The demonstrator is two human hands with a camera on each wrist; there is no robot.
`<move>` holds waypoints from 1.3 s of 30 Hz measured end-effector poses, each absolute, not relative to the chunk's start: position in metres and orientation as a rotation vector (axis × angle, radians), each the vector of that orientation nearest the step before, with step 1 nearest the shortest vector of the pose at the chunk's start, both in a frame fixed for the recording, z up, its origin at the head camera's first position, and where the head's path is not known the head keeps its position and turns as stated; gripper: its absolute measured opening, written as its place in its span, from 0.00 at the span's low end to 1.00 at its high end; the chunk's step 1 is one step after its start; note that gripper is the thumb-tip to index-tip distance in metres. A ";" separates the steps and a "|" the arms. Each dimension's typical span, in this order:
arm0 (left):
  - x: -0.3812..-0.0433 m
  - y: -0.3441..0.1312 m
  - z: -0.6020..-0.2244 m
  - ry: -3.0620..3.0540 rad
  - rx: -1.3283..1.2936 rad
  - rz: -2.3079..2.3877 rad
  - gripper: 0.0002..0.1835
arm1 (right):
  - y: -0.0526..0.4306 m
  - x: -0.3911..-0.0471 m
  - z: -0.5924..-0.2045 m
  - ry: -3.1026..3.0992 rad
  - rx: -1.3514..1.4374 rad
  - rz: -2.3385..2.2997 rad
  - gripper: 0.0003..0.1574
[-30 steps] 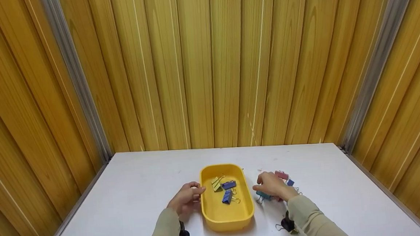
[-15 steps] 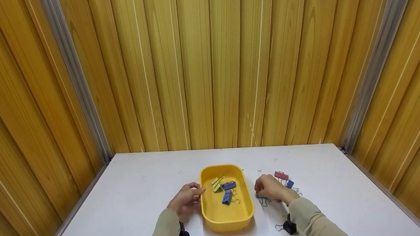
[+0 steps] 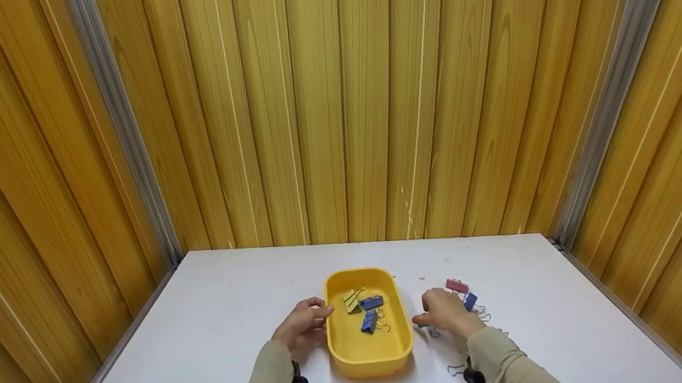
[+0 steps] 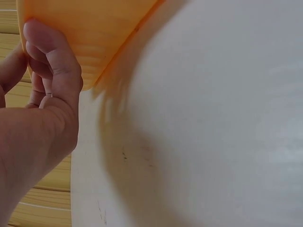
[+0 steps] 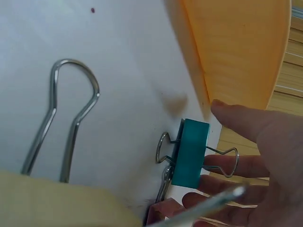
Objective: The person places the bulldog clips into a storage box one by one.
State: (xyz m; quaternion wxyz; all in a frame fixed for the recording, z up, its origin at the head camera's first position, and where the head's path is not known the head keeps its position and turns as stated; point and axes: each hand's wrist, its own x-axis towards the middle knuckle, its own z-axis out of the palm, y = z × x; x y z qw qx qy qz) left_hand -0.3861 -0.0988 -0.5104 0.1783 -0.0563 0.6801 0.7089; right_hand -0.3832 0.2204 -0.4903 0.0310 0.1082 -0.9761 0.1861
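My left hand (image 3: 303, 322) grips the left rim of a yellow plastic bin (image 3: 371, 368), thumb over the edge and fingers against the outer wall. Inside lie a yellow binder clip (image 3: 351, 301) and two blue binder clips (image 3: 371, 302). Right of the bin, my right hand (image 3: 448, 314) reaches down over a teal binder clip (image 5: 191, 153). The right wrist view has its thumb apart from the clip and its fingers beside and behind one wire handle; contact is unclear. A pink binder clip (image 5: 163, 210) sits close by, partly hidden by fingers.
Beyond the right hand are another pink binder clip (image 3: 457, 285) and a blue binder clip (image 3: 471, 301). Wire handles (image 3: 456, 370) show by the right wrist. A yellow clip (image 5: 52, 201) looms near the right wrist camera. Wood-patterned walls (image 3: 318, 110) enclose the white table (image 3: 234, 281).
The right hand lowers toward the teal clip, then its thumb and fingers spread apart around it. The left hand and the bin stay in place.
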 end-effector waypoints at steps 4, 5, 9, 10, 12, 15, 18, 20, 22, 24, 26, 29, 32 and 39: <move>-0.384 -0.099 -0.510 1.923 -0.162 2.007 0.21 | 0.220 -0.383 -0.494 -3.006 0.331 0.539 0.16; -0.384 -0.099 -0.509 1.923 -0.163 2.008 0.21 | 0.220 -0.383 -0.494 -3.011 0.331 0.550 0.15; -0.385 -0.100 -0.509 1.914 -0.153 2.014 0.20 | 0.221 -0.383 -0.494 -3.020 0.340 0.557 0.13; -0.385 -0.100 -0.509 1.911 -0.154 2.014 0.20 | 0.221 -0.383 -0.493 -3.027 0.332 0.562 0.13; -0.386 -0.100 -0.509 1.911 -0.149 2.013 0.19 | 0.221 -0.383 -0.493 -3.039 0.325 0.562 0.11; -0.387 -0.099 -0.509 1.919 -0.155 2.009 0.19 | 0.221 -0.383 -0.491 -3.060 0.299 0.571 0.10; -0.387 -0.099 -0.509 1.923 -0.166 2.009 0.20 | 0.220 -0.383 -0.490 -3.061 0.311 0.540 0.11; -0.387 -0.099 -0.510 1.917 -0.179 2.016 0.21 | 0.219 -0.383 -0.491 -3.064 0.309 0.535 0.14; -0.387 -0.099 -0.510 1.909 -0.188 2.022 0.22 | 0.217 -0.383 -0.494 -3.047 0.318 0.506 0.16; -0.386 -0.098 -0.511 1.904 -0.186 2.023 0.22 | 0.216 -0.383 -0.496 -3.032 0.313 0.487 0.17; -0.386 -0.098 -0.511 1.901 -0.161 2.023 0.20 | 0.214 -0.383 -0.498 -3.001 0.319 0.444 0.17; -0.386 -0.097 -0.510 1.902 -0.135 2.019 0.17 | 0.213 -0.383 -0.498 -2.981 0.328 0.409 0.17; -0.387 -0.097 -0.509 1.901 -0.150 2.015 0.16 | 0.214 -0.383 -0.495 -2.973 0.335 0.413 0.16; -0.387 -0.099 -0.508 1.944 -0.179 1.984 0.18 | 0.216 -0.384 -0.479 -2.957 0.322 0.459 0.14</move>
